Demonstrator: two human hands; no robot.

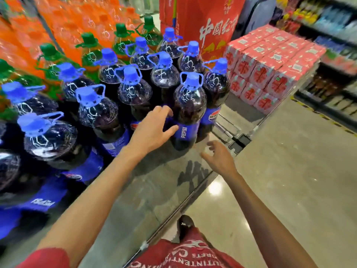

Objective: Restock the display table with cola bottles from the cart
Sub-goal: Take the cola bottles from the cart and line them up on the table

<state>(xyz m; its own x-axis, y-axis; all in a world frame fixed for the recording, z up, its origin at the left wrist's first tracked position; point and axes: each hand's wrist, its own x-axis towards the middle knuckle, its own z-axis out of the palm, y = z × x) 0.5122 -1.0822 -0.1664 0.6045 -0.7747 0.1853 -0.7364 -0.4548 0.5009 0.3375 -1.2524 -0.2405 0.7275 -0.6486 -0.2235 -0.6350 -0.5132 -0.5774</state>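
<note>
"PEPSI" runs in white capitals along the blue label (187, 130) of the front bottle (190, 101). The next bottle (215, 88) to its right bears the round Pepsi logo on its blue band. The red box (210, 18) behind shows large white Chinese characters, 中国红 readable. The shirt (185, 256) has white print, upside down, only fragments like "CA" and "RETS" legible
</note>
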